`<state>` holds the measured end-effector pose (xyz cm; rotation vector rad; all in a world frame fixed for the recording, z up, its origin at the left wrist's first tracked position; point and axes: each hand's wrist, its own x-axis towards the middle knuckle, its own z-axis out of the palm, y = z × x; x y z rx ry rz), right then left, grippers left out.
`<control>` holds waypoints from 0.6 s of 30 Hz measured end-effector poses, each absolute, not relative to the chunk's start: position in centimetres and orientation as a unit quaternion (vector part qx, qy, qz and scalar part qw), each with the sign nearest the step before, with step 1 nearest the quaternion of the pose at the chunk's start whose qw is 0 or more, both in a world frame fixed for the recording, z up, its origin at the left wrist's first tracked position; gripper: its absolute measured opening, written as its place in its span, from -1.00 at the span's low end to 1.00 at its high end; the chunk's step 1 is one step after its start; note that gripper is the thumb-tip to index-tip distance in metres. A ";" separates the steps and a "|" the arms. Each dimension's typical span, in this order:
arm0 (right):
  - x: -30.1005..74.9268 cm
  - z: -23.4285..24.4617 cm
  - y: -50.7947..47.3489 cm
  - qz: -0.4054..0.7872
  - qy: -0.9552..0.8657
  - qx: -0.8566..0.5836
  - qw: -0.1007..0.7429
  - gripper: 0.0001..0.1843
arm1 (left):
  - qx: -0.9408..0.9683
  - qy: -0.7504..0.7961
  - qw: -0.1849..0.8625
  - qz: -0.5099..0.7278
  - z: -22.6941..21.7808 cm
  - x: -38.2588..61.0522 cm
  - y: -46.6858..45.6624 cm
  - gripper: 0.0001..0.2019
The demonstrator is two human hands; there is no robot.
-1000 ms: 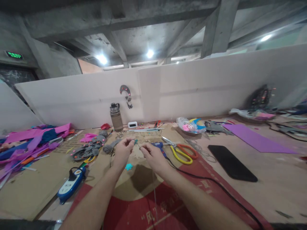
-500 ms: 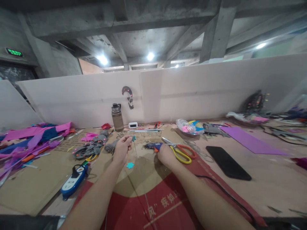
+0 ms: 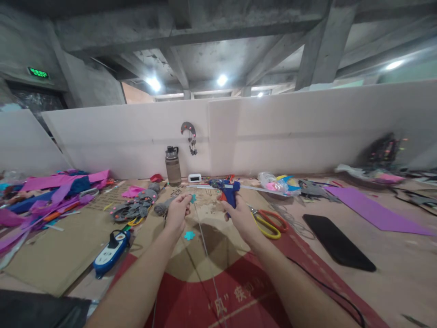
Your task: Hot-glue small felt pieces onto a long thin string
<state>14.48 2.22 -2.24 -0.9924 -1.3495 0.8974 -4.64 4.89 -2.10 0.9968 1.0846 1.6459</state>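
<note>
My right hand (image 3: 238, 212) is wrapped round the handle of a blue hot glue gun (image 3: 229, 191), its nozzle pointing left above the cardboard. A clear glue stick (image 3: 252, 187) juts from the gun's rear. My left hand (image 3: 179, 210) pinches a small teal flower-shaped piece (image 3: 193, 198) to the left of the gun, with a thin grey string (image 3: 202, 232) trailing from it. A second teal flower (image 3: 189, 235) lies flat on the cardboard (image 3: 177, 262) below. Scissors with orange and yellow handles (image 3: 271, 225) rest beside my right wrist.
A water bottle (image 3: 173, 167) stands by the white partition (image 3: 143, 136). On the left are a power strip (image 3: 112, 253), grey felt pieces (image 3: 134, 207) and coloured scraps (image 3: 64, 196). To the right lie a black phone (image 3: 337, 241), a purple sheet (image 3: 375, 209) and a black cable (image 3: 324, 282).
My right hand has lifted the glue gun off the cardboard and turned it upright. My left hand still pinches the teal flower. The whole view has shifted slightly.
</note>
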 end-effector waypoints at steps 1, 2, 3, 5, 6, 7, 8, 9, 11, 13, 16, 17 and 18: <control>14.3 -2.0 1.8 0.406 -0.579 -0.416 0.572 -0.62 | 0.399 0.441 0.449 0.667 -2.1 -4.7 4.9 -0.65; 14.1 -1.7 1.4 0.413 -0.583 -0.417 0.562 -0.60 | 0.397 0.443 0.449 0.667 -2.1 -4.8 4.9 -0.65; 14.0 -1.5 1.0 0.404 -0.590 -0.426 0.554 -0.59 | 0.395 0.445 0.449 0.667 -2.0 -4.8 4.9 -0.65; 13.9 -1.1 0.4 0.342 -0.620 -0.450 0.545 -0.62 | 0.394 0.446 0.447 0.668 -1.9 -4.8 4.9 -0.66; 13.9 -0.8 0.1 0.301 -0.641 -0.455 0.540 -0.65 | 0.393 0.446 0.446 0.669 -1.8 -4.8 4.8 -0.66; 13.9 -0.6 -0.2 0.266 -0.665 -0.451 0.533 -0.68 | 0.391 0.445 0.446 0.670 -1.7 -4.8 4.7 -0.67; 13.9 -0.4 -0.4 0.239 -0.685 -0.445 0.525 -0.72 | 0.388 0.446 0.447 0.671 -1.7 -4.8 4.7 -0.66; 13.8 -0.2 -0.7 0.223 -0.701 -0.441 0.515 -0.74 | 0.385 0.447 0.449 0.671 -1.7 -4.7 4.6 -0.66; 13.7 0.1 -1.1 0.209 -0.715 -0.448 0.494 -0.76 | 0.382 0.450 0.451 0.669 -1.6 -4.7 4.5 -0.65; 13.6 0.2 -1.4 0.198 -0.719 -0.469 0.473 -0.77 | 0.382 0.450 0.453 0.668 -1.6 -4.7 4.5 -0.64; 13.4 0.1 -1.4 0.187 -0.731 -0.478 0.451 -0.76 | 0.383 0.445 0.455 0.670 -1.6 -4.6 4.5 -0.64; 13.3 0.0 -1.3 0.187 -0.735 -0.475 0.447 -0.76 | 0.383 0.444 0.454 0.670 -1.5 -4.5 4.5 -0.63; 13.3 -0.1 -1.3 0.187 -0.739 -0.472 0.443 -0.75 | 0.383 0.444 0.454 0.671 -1.5 -4.5 4.5 -0.64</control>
